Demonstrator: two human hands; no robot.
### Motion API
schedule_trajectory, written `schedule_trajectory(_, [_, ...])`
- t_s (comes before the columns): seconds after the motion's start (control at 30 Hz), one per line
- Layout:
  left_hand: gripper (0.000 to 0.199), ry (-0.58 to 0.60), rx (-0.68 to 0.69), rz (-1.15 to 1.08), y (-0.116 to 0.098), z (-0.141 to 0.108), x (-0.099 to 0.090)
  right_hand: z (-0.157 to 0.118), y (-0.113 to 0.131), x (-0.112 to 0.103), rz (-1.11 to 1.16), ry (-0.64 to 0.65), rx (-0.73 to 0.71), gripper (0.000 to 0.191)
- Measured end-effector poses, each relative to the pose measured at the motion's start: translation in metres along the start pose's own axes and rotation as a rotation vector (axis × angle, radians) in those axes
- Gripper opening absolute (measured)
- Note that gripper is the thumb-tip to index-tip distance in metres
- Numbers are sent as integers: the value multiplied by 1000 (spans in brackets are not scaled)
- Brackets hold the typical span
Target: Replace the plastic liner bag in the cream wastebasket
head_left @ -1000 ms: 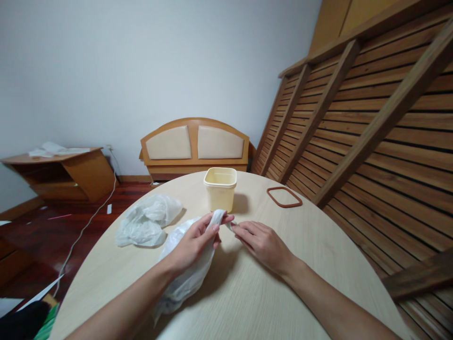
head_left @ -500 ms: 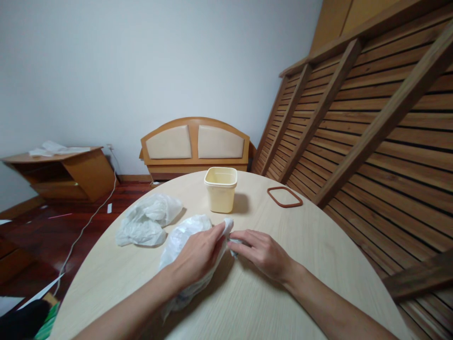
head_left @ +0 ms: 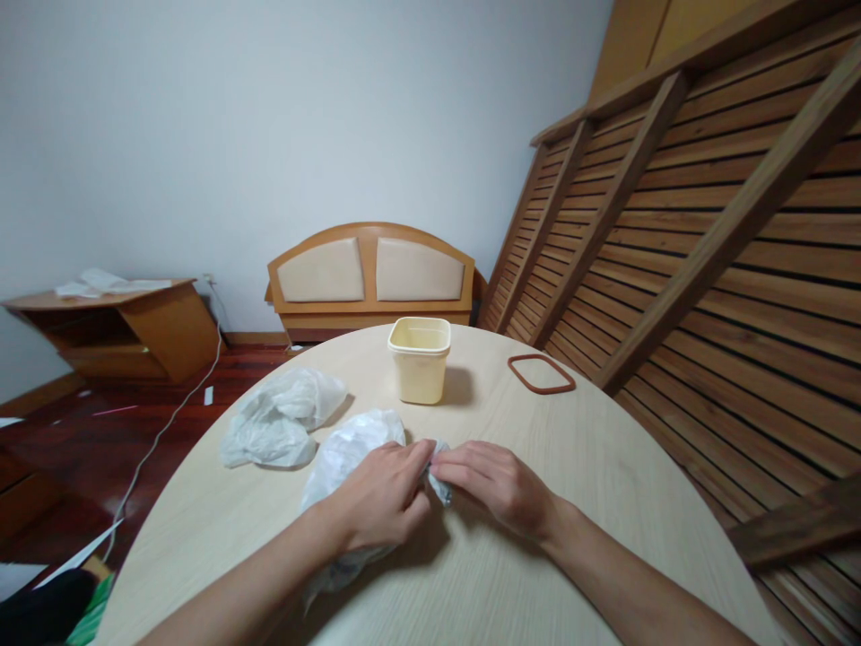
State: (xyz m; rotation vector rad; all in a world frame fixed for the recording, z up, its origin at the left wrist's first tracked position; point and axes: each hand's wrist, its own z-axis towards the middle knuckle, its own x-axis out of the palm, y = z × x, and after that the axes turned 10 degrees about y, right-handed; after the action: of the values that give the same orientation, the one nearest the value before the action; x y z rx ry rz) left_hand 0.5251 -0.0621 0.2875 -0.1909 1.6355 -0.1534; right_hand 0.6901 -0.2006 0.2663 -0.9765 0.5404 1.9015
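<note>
A crumpled white plastic bag (head_left: pixel 353 444) lies at the near middle of the round table, partly hidden under my left hand (head_left: pixel 390 493). That hand is closed on the bag near its gathered right end. My right hand (head_left: pixel 494 484) pinches the twisted tip of the same bag, its fingertips close to the left ones. Beyond both hands stands a pale yellow open container (head_left: pixel 421 372), upright. To the left lies a second crumpled white bag (head_left: pixel 282 417). A brown rounded rectangular ring (head_left: pixel 542 389) lies flat at the back right.
The round light wood table (head_left: pixel 571 467) fills the foreground. Behind it is a wooden headboard (head_left: pixel 369 269). A slatted wooden frame (head_left: pixel 706 269) leans along the right side. At the far left stands a low cabinet (head_left: pixel 161 332), with a white cable crossing the floor.
My left hand has moved slightly down, with its thumb lower. The fingers of my right hand have drawn together on the bag's tip, which now shows between the two hands.
</note>
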Motion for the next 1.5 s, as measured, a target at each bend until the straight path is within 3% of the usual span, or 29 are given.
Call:
schedule_trajectory(0.3, [15, -37, 67, -189, 8, -1, 5, 2, 2, 4, 144, -70, 27, 26])
schedule_trajectory(0.53, [16, -197, 5, -409, 7, 0, 2, -5, -4, 8, 197, -119, 153, 32])
schedule_trajectory(0.77, [17, -72, 48, -529, 1, 1, 3, -6, -5, 10, 192, -232, 183, 26])
schedule_trajectory(0.9, [24, -92, 103, -677, -2, 2, -1, -5, -1, 7, 166, -201, 238, 21])
schedule_trajectory(1.07, [25, -151, 89, -798, -4, 2, -5, -5, 1, 9, 225, -107, 258, 41])
schedule_trajectory(1.5, [22, -284, -11, -848, 5, 14, 14, -5, 1, 16, 171, -109, 230, 41])
